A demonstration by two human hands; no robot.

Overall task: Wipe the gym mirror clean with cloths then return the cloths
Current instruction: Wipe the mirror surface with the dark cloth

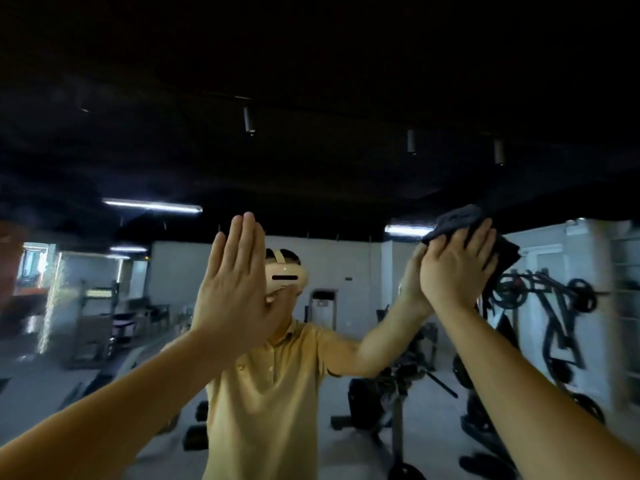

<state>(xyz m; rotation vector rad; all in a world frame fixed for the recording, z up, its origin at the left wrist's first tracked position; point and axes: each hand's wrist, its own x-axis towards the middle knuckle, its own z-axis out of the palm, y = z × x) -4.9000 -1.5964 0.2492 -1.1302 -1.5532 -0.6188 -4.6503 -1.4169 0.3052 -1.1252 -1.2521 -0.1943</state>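
The gym mirror [346, 188] fills the whole view in front of me and reflects a person in a yellow shirt. My right hand [457, 268] is raised high at the right, its straight fingers pressing a dark cloth [460, 220] flat against the glass. The cloth sticks out above and to the right of the fingers. My left hand [232, 289] is held up flat near the middle of the mirror with the fingers straight and together, holding nothing. No second cloth shows.
In the reflection, a rack with weight plates [540, 299] stands at the right and a weight bench [398, 386] sits low in the middle. More gym machines [97, 323] show at the left under strip lights [152, 205].
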